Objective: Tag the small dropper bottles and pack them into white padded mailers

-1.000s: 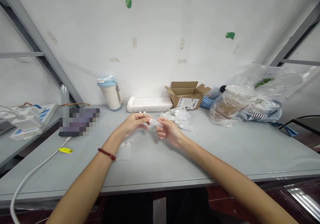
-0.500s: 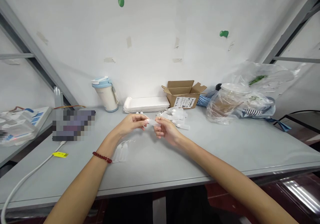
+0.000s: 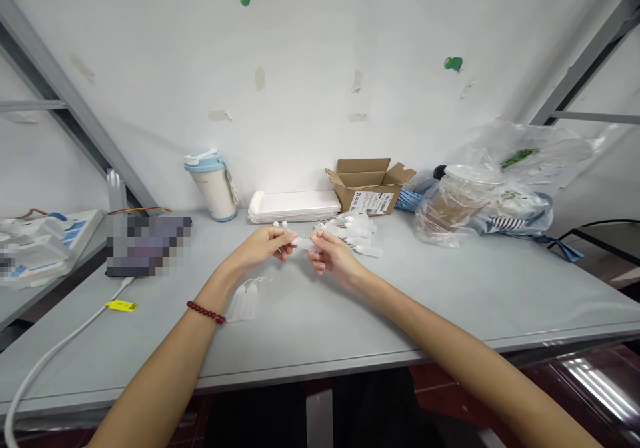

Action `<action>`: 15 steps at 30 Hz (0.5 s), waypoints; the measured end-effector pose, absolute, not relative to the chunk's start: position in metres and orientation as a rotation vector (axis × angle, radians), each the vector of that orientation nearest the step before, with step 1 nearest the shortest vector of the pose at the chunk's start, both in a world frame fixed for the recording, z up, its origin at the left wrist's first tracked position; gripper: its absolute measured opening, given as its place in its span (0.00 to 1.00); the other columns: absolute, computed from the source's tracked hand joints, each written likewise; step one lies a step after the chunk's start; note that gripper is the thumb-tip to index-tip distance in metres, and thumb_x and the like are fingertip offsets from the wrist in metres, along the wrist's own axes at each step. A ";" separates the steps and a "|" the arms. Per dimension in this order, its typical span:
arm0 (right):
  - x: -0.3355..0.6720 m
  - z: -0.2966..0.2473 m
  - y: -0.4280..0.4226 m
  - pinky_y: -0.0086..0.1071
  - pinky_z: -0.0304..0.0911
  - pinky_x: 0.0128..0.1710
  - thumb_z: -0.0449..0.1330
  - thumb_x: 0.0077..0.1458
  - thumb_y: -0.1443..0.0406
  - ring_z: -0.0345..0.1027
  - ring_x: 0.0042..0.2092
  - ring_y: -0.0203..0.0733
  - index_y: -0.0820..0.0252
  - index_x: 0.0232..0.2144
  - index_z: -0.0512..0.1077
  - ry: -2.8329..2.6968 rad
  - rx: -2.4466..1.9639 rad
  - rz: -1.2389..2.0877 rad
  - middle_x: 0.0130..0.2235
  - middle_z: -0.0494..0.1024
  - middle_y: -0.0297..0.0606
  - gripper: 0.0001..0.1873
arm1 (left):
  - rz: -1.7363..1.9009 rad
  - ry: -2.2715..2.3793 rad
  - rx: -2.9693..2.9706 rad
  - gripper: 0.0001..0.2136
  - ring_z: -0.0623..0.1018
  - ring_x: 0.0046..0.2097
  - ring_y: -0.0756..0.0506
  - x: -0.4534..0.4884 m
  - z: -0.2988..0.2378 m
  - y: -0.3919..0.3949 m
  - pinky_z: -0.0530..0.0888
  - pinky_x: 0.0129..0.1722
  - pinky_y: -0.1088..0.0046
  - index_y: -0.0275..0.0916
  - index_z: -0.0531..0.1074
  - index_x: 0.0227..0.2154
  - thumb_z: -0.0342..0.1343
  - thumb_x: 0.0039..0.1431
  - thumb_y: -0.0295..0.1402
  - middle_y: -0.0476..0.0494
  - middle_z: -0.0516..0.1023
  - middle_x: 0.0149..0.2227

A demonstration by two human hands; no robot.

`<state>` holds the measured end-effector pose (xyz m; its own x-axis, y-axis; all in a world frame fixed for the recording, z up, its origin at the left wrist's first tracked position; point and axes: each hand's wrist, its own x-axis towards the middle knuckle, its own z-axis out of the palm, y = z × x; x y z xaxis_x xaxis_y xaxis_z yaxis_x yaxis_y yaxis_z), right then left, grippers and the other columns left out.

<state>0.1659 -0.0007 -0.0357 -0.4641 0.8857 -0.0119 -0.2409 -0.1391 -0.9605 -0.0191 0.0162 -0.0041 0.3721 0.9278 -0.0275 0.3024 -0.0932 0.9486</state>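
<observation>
In the head view, your left hand (image 3: 264,247) and right hand (image 3: 337,259) meet over the middle of the grey table (image 3: 350,331), with a small translucent white tube (image 3: 304,243) between them. Your left thumb and forefinger pinch its left end, and your right thumb and forefinger close on its right end; your other right fingers curl in beneath. The tube lies roughly level across the gap, and its finer detail is too small to tell.

Just behind your right hand is a loose pile of similar white tubes (image 3: 356,227), some with thin white cords. Nearer you, beside your left wrist with its dark red beaded bracelet (image 3: 205,313), a pair of tubes (image 3: 243,301) lies side by side, with a cord curving from the top. Two small white balls (image 3: 285,225) show just behind your left hand.

Against the wall stand a flat white stack (image 3: 300,203) and, beside it, an open cardboard box (image 3: 373,201). A cream and blue tumbler (image 3: 215,191) stands to the left, and a clear plastic bag (image 3: 440,235) around a lidded tub sits on the right.
</observation>
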 end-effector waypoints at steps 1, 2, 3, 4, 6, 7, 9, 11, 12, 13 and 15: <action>0.166 -0.036 -0.001 0.26 0.52 0.22 0.57 0.51 0.52 0.52 0.20 0.30 0.54 0.32 0.57 -1.349 -0.835 1.635 0.22 0.62 0.25 0.16 | 0.781 1.124 1.613 0.20 0.70 0.25 0.51 -0.019 -0.004 0.017 0.69 0.30 0.71 0.35 0.70 0.20 0.59 0.48 0.50 0.47 0.71 0.24; 0.166 -0.037 -0.001 0.27 0.53 0.23 0.56 0.52 0.52 0.54 0.22 0.31 0.54 0.34 0.58 -1.430 -0.882 1.512 0.24 0.63 0.26 0.15 | 0.785 1.126 1.606 0.20 0.69 0.25 0.51 -0.020 -0.005 0.017 0.69 0.29 0.71 0.35 0.70 0.20 0.58 0.48 0.50 0.48 0.71 0.24; 0.166 -0.038 -0.001 0.28 0.54 0.24 0.56 0.53 0.53 0.56 0.23 0.33 0.54 0.36 0.59 -1.525 -0.927 1.358 0.24 0.64 0.27 0.15 | 0.788 1.126 1.599 0.19 0.69 0.25 0.51 -0.020 -0.005 0.017 0.69 0.29 0.71 0.35 0.70 0.21 0.58 0.48 0.49 0.48 0.70 0.24; 0.166 -0.040 -0.001 0.29 0.54 0.26 0.56 0.53 0.54 0.57 0.24 0.34 0.54 0.38 0.61 -1.625 -0.962 1.182 0.25 0.65 0.28 0.14 | 0.793 1.123 1.593 0.19 0.69 0.26 0.51 -0.021 -0.005 0.017 0.69 0.30 0.71 0.35 0.70 0.21 0.58 0.49 0.49 0.48 0.70 0.24; 0.167 -0.043 0.000 0.31 0.54 0.30 0.55 0.54 0.58 0.59 0.28 0.36 0.55 0.39 0.65 -1.793 -1.000 0.829 0.28 0.67 0.32 0.11 | 0.803 1.116 1.582 0.18 0.70 0.26 0.51 -0.022 -0.005 0.016 0.69 0.31 0.71 0.35 0.71 0.22 0.58 0.50 0.48 0.48 0.71 0.24; 0.167 -0.044 0.000 0.31 0.54 0.32 0.55 0.55 0.59 0.60 0.30 0.37 0.56 0.38 0.66 -1.852 -1.005 0.689 0.29 0.68 0.34 0.09 | 0.802 1.112 1.579 0.17 0.70 0.27 0.51 -0.022 -0.005 0.016 0.69 0.32 0.71 0.35 0.72 0.23 0.58 0.50 0.47 0.48 0.71 0.24; 0.167 -0.046 0.001 0.32 0.53 0.34 0.53 0.56 0.61 0.60 0.32 0.38 0.57 0.36 0.68 -1.929 -1.007 0.546 0.31 0.69 0.36 0.08 | 0.793 1.104 1.585 0.16 0.70 0.27 0.51 -0.024 -0.006 0.016 0.69 0.32 0.71 0.35 0.72 0.23 0.59 0.50 0.46 0.48 0.72 0.25; 0.167 -0.045 0.001 0.31 0.52 0.32 0.50 0.59 0.61 0.59 0.29 0.37 0.58 0.32 0.68 -1.964 -1.024 0.576 0.27 0.68 0.34 0.10 | 0.777 1.103 1.605 0.15 0.70 0.27 0.51 -0.025 -0.007 0.017 0.69 0.32 0.71 0.35 0.73 0.24 0.59 0.50 0.45 0.47 0.74 0.26; 0.167 -0.044 0.001 0.31 0.51 0.31 0.48 0.60 0.60 0.57 0.27 0.36 0.58 0.29 0.67 -1.965 -1.036 0.633 0.24 0.66 0.33 0.13 | 0.772 1.098 1.615 0.15 0.70 0.27 0.51 -0.026 -0.008 0.018 0.69 0.32 0.71 0.35 0.74 0.24 0.59 0.50 0.45 0.46 0.74 0.27; 0.167 -0.043 0.001 0.30 0.51 0.29 0.47 0.61 0.60 0.56 0.26 0.35 0.58 0.26 0.66 -1.956 -1.048 0.700 0.22 0.64 0.31 0.15 | 0.768 1.088 1.621 0.15 0.71 0.27 0.51 -0.027 -0.009 0.019 0.70 0.33 0.71 0.35 0.74 0.25 0.60 0.49 0.44 0.46 0.75 0.28; 0.167 -0.041 0.000 0.30 0.49 0.28 0.46 0.61 0.59 0.54 0.24 0.35 0.58 0.23 0.65 -1.919 -1.067 0.806 0.19 0.61 0.29 0.17 | 0.769 1.046 1.620 0.14 0.72 0.30 0.49 -0.027 -0.011 0.021 0.71 0.35 0.69 0.36 0.75 0.27 0.60 0.49 0.44 0.45 0.75 0.29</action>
<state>0.1668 0.0004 -0.0408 -0.3423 0.8822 0.3234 0.3867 0.4460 -0.8072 -0.0270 0.0206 -0.0108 0.4195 0.9077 -0.0116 0.2595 -0.1077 0.9597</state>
